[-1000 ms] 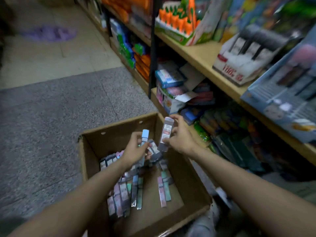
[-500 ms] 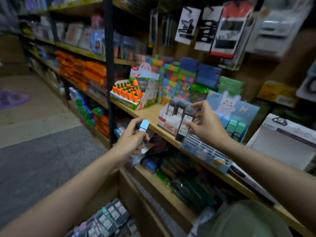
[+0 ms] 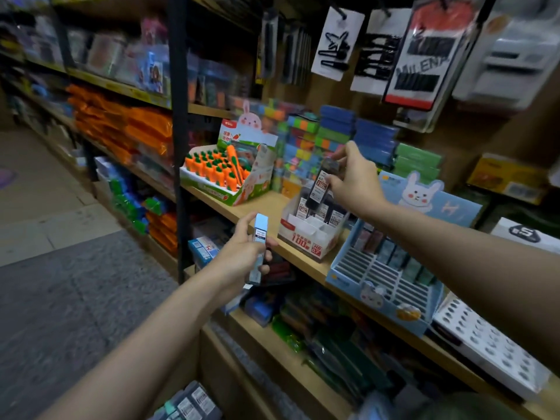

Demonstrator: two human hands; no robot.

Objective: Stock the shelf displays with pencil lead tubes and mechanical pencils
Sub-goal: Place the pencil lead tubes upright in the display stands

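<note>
Fingers (image 3: 339,180) pinch dark lead tube (image 3: 321,184) near-upright, tilted, above display box (image 3: 306,234).

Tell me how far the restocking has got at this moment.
Done: a few dark tubes already stand in the white display box. In hand: the right hand holds a dark lead tube above that box; the left hand grips a blue-capped tube. Left: more tubes in the carton below, and the blue rabbit display has open slots.
</note>
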